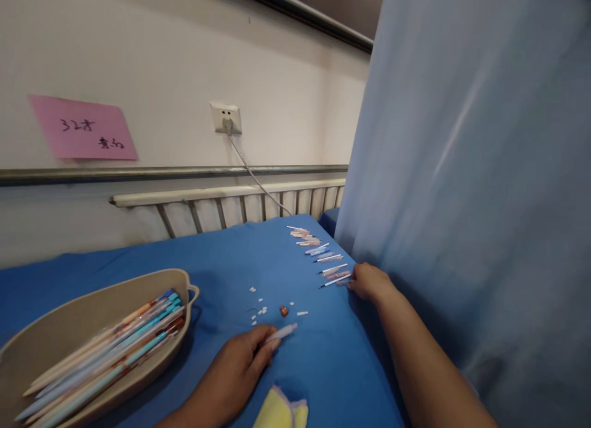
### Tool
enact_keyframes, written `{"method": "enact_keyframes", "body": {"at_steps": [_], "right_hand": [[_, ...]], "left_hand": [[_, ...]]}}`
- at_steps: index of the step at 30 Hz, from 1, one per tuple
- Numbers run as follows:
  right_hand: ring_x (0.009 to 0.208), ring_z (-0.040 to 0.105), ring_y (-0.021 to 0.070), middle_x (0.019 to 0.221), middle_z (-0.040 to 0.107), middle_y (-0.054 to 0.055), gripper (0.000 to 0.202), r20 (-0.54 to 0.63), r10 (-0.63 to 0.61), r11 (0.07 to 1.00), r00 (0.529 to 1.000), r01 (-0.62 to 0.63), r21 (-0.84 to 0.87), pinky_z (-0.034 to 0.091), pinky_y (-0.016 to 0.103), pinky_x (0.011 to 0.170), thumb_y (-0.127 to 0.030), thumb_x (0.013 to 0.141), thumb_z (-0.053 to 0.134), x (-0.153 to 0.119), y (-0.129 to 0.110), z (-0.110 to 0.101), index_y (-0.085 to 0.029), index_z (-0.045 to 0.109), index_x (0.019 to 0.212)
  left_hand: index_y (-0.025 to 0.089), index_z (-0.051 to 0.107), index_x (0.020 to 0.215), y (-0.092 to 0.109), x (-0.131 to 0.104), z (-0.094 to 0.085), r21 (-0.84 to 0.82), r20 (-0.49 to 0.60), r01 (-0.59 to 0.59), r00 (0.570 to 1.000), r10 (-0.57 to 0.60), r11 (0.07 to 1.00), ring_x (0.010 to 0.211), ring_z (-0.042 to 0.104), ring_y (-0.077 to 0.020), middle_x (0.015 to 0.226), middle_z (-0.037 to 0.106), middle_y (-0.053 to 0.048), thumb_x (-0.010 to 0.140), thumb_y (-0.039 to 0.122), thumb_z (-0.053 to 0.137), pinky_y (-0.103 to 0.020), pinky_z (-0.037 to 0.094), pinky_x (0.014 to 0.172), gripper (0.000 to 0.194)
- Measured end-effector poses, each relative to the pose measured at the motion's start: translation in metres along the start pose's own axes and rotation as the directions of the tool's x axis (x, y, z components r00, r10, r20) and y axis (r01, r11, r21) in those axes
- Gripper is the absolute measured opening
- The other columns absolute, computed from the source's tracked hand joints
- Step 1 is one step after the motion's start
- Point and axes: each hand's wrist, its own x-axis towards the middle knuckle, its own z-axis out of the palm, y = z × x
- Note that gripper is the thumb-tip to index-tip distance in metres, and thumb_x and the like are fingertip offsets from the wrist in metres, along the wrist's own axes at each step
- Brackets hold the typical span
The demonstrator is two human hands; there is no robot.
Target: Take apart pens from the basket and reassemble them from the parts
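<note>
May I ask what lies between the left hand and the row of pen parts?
The head view shows a brown piece, a white scrap and a white strip between the left hand and that row.

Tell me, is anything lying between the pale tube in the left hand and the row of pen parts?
A small white strip lies near the straight line from the pale tube in the left hand to the row of pen parts; nothing tall is visible between them.
</note>
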Motion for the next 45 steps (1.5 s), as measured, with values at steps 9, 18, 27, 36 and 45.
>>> {"method": "enact_keyframes", "body": {"at_steps": [9, 18, 27, 36, 45], "right_hand": [[0.086, 0.064, 0.0217, 0.090, 0.070, 0.005, 0.013, 0.050, -0.203, 0.978, 0.978, 0.206, -0.047, 0.039, 0.025, 0.062, -0.026, 0.072, 0.063, -0.018, -0.018, 0.002, -0.024, 0.068, 0.084], [0.094, 0.060, 0.0216, 0.101, 0.066, 0.008, 0.022, -0.036, -0.284, 0.955, 0.958, 0.279, -0.103, 0.038, 0.027, 0.071, -0.018, 0.081, 0.052, -0.009, -0.037, 0.015, -0.022, 0.065, 0.098], [0.090, 0.062, 0.0239, 0.098, 0.068, 0.012, 0.018, 0.030, -0.323, 0.934, 0.946, 0.323, -0.151, 0.040, 0.028, 0.069, -0.021, 0.083, 0.052, -0.013, -0.043, 0.014, -0.016, 0.065, 0.094], [0.095, 0.062, 0.0260, 0.105, 0.066, 0.015, 0.021, 0.043, -0.351, 0.920, 0.936, 0.353, -0.172, 0.041, 0.030, 0.074, -0.020, 0.086, 0.048, -0.014, -0.047, 0.019, -0.014, 0.064, 0.099], [0.092, 0.062, 0.0275, 0.102, 0.065, 0.017, 0.023, -0.018, -0.356, 0.920, 0.934, 0.347, -0.184, 0.038, 0.032, 0.074, -0.020, 0.088, 0.043, -0.013, -0.047, 0.021, -0.011, 0.062, 0.098]], "left_hand": [[0.022, 0.061, 0.088, 0.001, 0.001, 0.001, -0.135, -0.062, 0.062, 0.996, -0.071, 0.989, 0.061, 0.054, -0.0150, 0.062, 0.057, 0.004, 0.086, 0.042, 0.046, -0.022, 0.037, 0.058, 0.025], [0.016, 0.062, 0.088, -0.005, 0.005, 0.005, -0.381, -0.091, 0.108, 0.984, -0.153, 0.918, 0.060, 0.053, -0.0139, 0.067, 0.061, 0.001, 0.082, 0.045, 0.050, -0.024, 0.042, 0.058, 0.032], [0.015, 0.061, 0.088, -0.011, 0.008, 0.006, -0.568, -0.088, 0.119, 0.975, -0.204, 0.814, 0.053, 0.049, -0.0106, 0.065, 0.059, 0.001, 0.077, 0.045, 0.059, -0.022, 0.043, 0.053, 0.032], [0.015, 0.066, 0.082, -0.012, 0.008, 0.008, -0.563, -0.247, 0.054, 0.941, -0.230, 0.825, 0.060, 0.047, -0.0118, 0.065, 0.057, 0.002, 0.068, 0.038, 0.067, -0.022, 0.038, 0.056, 0.027], [0.015, 0.069, 0.085, -0.013, 0.007, 0.006, -0.530, -0.280, 0.034, 0.936, -0.212, 0.847, 0.065, 0.049, -0.0143, 0.069, 0.060, 0.000, 0.070, 0.037, 0.065, -0.023, 0.038, 0.060, 0.026]]}}
